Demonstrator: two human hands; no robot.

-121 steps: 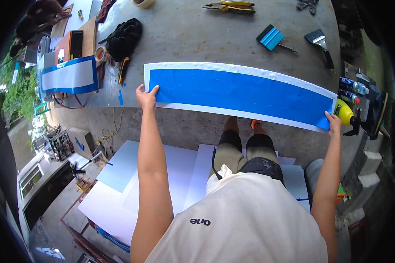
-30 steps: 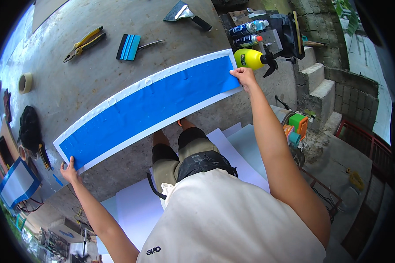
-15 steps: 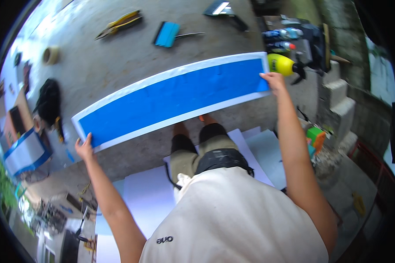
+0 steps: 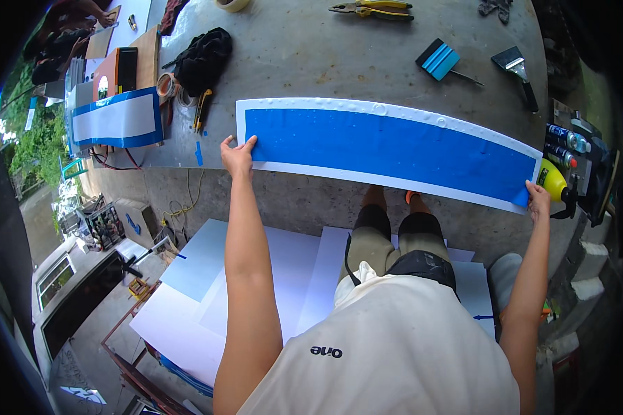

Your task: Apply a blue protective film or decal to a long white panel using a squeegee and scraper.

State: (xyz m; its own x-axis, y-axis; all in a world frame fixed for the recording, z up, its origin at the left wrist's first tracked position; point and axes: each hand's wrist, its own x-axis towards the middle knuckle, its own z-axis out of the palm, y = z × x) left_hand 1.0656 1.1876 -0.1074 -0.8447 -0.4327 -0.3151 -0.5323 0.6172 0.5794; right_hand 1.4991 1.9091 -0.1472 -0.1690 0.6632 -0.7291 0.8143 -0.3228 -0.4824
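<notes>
A long blue sheet with a white border [image 4: 387, 149] stretches between my two hands along the near edge of the grey table [image 4: 311, 66]. Bubbles and creases show along its white upper edge. At the sheet's lower left corner, my left hand [image 4: 238, 156] grips with the thumb on top; some fingers stick out beside it. My right hand [image 4: 538, 200] pinches the lower right corner, its fingertips partly hidden. Farther back on the table lie a blue squeegee [image 4: 440, 59], a scraper with a black handle [image 4: 515, 68] and yellow-handled pliers [image 4: 377, 9].
Left on the table are a black cloth [image 4: 205, 61], a yellow utility knife [image 4: 202, 111] and a blue-edged white sheet [image 4: 114, 119]. A yellow spray bottle [image 4: 552, 181] stands by the right corner. Pale panels [image 4: 277, 252] are stacked below, behind my left arm.
The view has swung left, so the table and tools appear farther right. The sheet's tilt has changed with it, its right end now lower in the picture. Both hands keep hold of its corners.
</notes>
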